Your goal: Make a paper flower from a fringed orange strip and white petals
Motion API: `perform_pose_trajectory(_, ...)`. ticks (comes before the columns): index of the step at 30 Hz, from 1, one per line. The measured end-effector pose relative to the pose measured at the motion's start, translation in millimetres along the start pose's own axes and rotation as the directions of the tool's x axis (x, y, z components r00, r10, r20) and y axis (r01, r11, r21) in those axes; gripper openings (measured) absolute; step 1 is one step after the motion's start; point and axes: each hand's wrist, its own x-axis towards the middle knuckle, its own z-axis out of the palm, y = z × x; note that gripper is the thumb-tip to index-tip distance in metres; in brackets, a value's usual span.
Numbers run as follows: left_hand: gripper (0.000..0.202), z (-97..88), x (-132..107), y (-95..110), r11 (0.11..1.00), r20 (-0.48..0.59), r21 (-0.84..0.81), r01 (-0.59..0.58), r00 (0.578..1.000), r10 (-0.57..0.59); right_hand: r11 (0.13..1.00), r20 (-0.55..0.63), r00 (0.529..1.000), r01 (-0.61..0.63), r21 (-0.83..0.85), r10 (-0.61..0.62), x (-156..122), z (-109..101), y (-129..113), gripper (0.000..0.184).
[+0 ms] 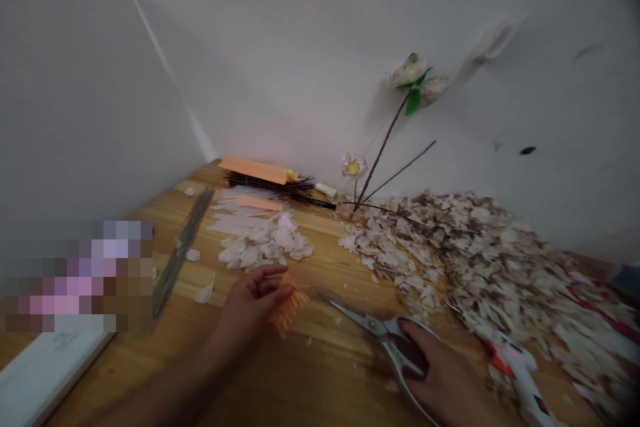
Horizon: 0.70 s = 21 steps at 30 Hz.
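Observation:
Near the middle of the wooden table (240, 340), my left hand (257, 297) pinches a strip of orange paper (290, 307) between thumb and fingers. The paper's lower and right edges are cut into a thin fringe. To its right, my right hand (440, 373) holds a pair of metal scissors (377, 327) by the handles. The blades point left toward the fringed paper and are apart from it; their tips are blurred. A pile of pale petals (265, 245) lies just beyond my left hand.
Dried petals (480, 240) heap along the right. A white glue gun (520, 360) lies beside my right hand. Grey wires (185, 247) lie at left; orange paper sheets (255, 169) rest on dark stems at the back. A handmade flower (413, 77) leans near the wall.

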Motion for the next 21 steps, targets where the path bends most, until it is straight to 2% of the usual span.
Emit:
perform_pose_trajectory(4, 0.049, -2.9, 2, 1, 0.999, 0.002, 0.005, 0.033, 0.999, -0.033, 0.997, -0.082, 0.995, 0.044, -0.064, -0.049, 4, 8, 1, 0.048)
perform_pose_trajectory(10, 0.051, -1.0, 0, 0, 0.991, 0.104, -0.095, 0.093, 0.991, -0.083, 0.992, -0.075, 0.990, 0.119, 0.046, -0.116, 2, 11, -13, 0.040)
perform_pose_trajectory(15, 0.067, -0.2, -1, -3, 0.996, 0.171, -0.082, 0.020, 0.985, -0.006, 0.988, -0.085, 0.988, 0.136, 0.072, -0.130, 1, 11, -23, 0.035)
perform_pose_trajectory(18, 0.081, -0.1, -3, -7, 1.000, 0.200, -0.019, -0.022, 0.979, 0.025, 0.984, -0.100, 0.983, 0.160, 0.079, -0.152, 0, 13, -22, 0.032)
perform_pose_trajectory(21, 0.086, -0.2, -8, -9, 0.995, 0.255, 0.079, -0.055, 0.966, 0.033, 0.985, -0.122, 0.981, 0.159, 0.062, -0.150, -1, 8, -24, 0.032)
